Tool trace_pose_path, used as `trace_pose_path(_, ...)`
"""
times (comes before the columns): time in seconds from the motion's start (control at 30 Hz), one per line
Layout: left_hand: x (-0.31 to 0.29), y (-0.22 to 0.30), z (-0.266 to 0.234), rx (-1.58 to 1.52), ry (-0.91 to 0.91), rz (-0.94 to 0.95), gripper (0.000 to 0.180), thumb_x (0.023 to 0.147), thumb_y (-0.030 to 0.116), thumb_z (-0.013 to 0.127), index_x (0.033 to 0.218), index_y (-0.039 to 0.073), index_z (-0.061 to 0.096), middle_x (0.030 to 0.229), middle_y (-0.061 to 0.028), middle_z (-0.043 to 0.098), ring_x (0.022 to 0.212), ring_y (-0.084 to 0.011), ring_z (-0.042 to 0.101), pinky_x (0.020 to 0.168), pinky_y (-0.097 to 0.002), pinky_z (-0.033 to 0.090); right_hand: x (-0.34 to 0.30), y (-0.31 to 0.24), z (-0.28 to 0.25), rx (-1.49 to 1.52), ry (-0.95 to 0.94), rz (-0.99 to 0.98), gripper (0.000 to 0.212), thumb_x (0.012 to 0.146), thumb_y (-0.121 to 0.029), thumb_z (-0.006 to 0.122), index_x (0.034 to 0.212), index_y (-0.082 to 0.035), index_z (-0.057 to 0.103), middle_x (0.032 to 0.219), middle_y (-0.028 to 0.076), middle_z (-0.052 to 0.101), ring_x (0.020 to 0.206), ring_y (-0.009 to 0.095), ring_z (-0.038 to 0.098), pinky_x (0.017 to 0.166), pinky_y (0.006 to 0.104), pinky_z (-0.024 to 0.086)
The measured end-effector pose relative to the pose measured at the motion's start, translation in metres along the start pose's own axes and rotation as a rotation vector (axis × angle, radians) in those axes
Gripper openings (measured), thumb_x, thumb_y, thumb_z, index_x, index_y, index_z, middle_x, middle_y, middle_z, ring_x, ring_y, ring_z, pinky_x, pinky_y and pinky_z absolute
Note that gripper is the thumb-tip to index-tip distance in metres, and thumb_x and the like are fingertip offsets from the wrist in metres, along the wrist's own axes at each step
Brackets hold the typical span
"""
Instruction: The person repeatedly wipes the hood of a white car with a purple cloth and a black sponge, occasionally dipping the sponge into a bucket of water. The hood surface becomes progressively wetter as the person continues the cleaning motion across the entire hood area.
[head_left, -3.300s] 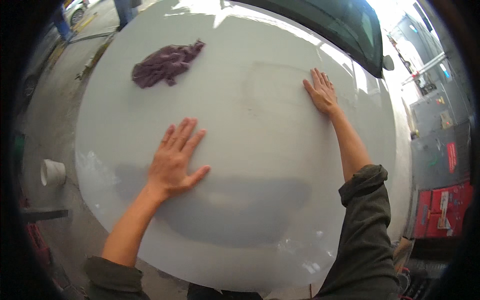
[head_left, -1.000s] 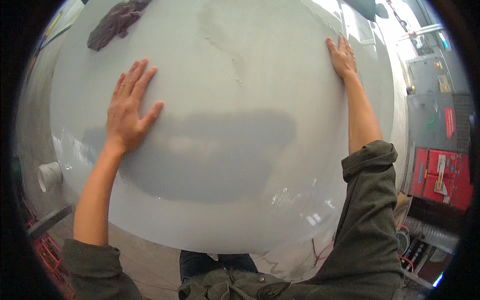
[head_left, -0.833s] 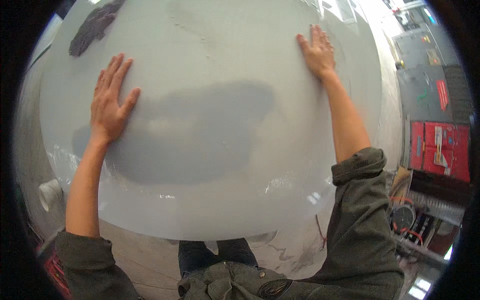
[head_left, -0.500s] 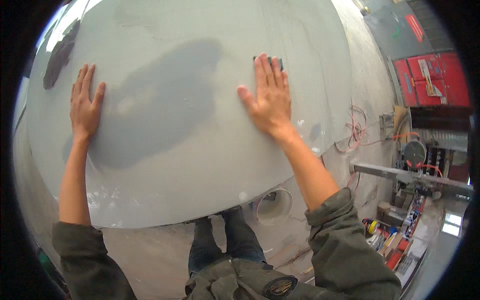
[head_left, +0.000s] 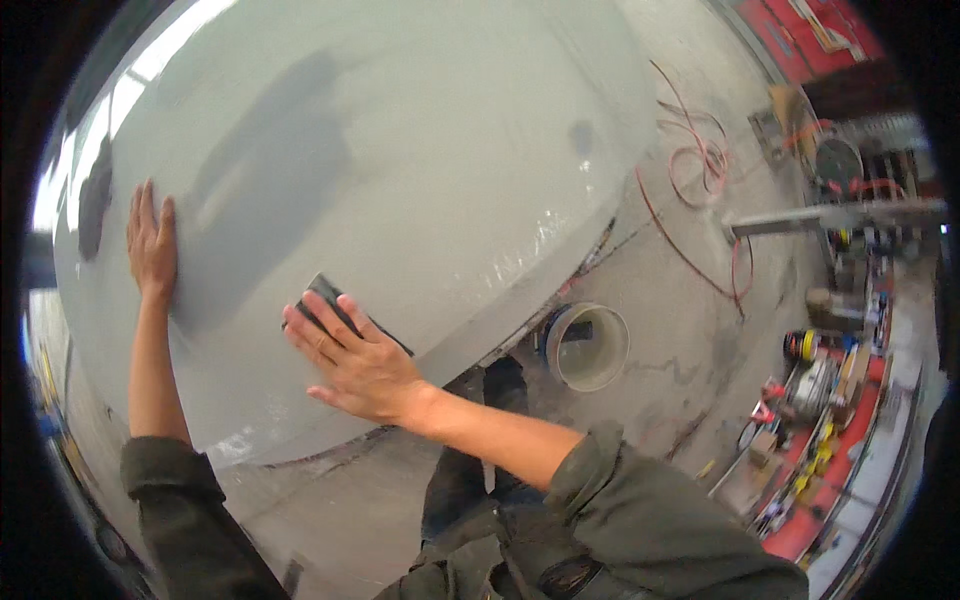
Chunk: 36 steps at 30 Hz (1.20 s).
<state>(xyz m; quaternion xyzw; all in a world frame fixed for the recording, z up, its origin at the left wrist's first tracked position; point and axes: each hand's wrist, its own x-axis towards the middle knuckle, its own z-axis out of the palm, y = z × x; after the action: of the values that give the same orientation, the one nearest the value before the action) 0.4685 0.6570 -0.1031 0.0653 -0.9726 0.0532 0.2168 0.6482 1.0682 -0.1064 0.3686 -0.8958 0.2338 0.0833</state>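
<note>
A large, smooth grey panel [head_left: 450, 190], curved like a car hood, spreads out before me. My left hand [head_left: 153, 240] lies flat on its left part, fingers stretched out, holding nothing. Close to the panel's near edge, my right hand [head_left: 365, 375] presses a dark sheet of sandpaper [head_left: 322, 292] against the surface. The fingers lie over the sheet and cover much of it; its dark edges show beyond and beside them. A dark patch [head_left: 97, 195] marks the panel's far left, and a broad shadow falls across its middle.
A pale bucket [head_left: 590, 348] with something dark inside stands on the floor past the near edge. A reddish hose [head_left: 700, 165] lies coiled to the right. Beyond it are a metal beam [head_left: 830, 216] and a red tray [head_left: 840, 460] cluttered with tools and cans.
My right hand has swept with the sandpaper toward me and to the left, down near the panel's near edge. My left hand remains flat on the panel; the view has turned.
</note>
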Motion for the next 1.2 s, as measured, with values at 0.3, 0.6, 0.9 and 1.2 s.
trace_pose_path(0.3,0.003,-0.001,-0.009,-0.108,-0.056,0.035,0.071,0.107,0.060,0.035,0.161,0.015,0.039,0.168,-0.0123,0.034,0.158,-0.0298,0.025,0.129,-0.0457,0.017,-0.011,0.224,-0.080,-0.230,0.026,0.203,0.086,0.101,-0.065,0.045,0.166,-0.013,0.024,0.175,0.005,0.015,0.162,0.027,0.008,0.131,0.0486,0.009)
trace_pose_path(0.6,0.007,0.039,-0.024,-0.111,-0.081,-0.017,0.069,0.107,0.055,0.036,0.161,0.012,0.038,0.168,-0.0123,0.034,0.157,-0.0286,0.026,0.129,-0.0461,0.015,0.030,0.239,-0.084,-0.295,0.192,0.759,0.085,0.104,-0.061,0.044,0.165,-0.005,0.023,0.173,0.013,0.019,0.161,0.032,0.013,0.130,0.0517,0.011)
trace_pose_path(0.9,-0.001,0.037,-0.038,-0.093,-0.109,-0.075,0.067,0.107,0.051,0.039,0.161,0.013,0.037,0.168,-0.0100,0.033,0.158,-0.0258,0.024,0.130,-0.0458,0.015,-0.022,0.202,-0.082,-0.186,-0.048,0.152,0.088,0.102,-0.062,0.045,0.168,-0.011,0.016,0.175,0.010,0.012,0.162,0.028,0.009,0.131,0.0486,0.006)
trace_pose_path(1.2,0.000,0.060,-0.039,-0.121,-0.109,-0.066,0.066,0.106,0.051,0.041,0.162,0.015,0.037,0.169,-0.0091,0.032,0.159,-0.0247,0.023,0.130,-0.0457,0.014,0.094,0.326,-0.107,-0.261,0.066,0.774,0.092,0.103,-0.065,0.040,0.166,-0.004,0.013,0.174,0.015,0.012,0.162,0.033,0.008,0.130,0.0510,0.008)
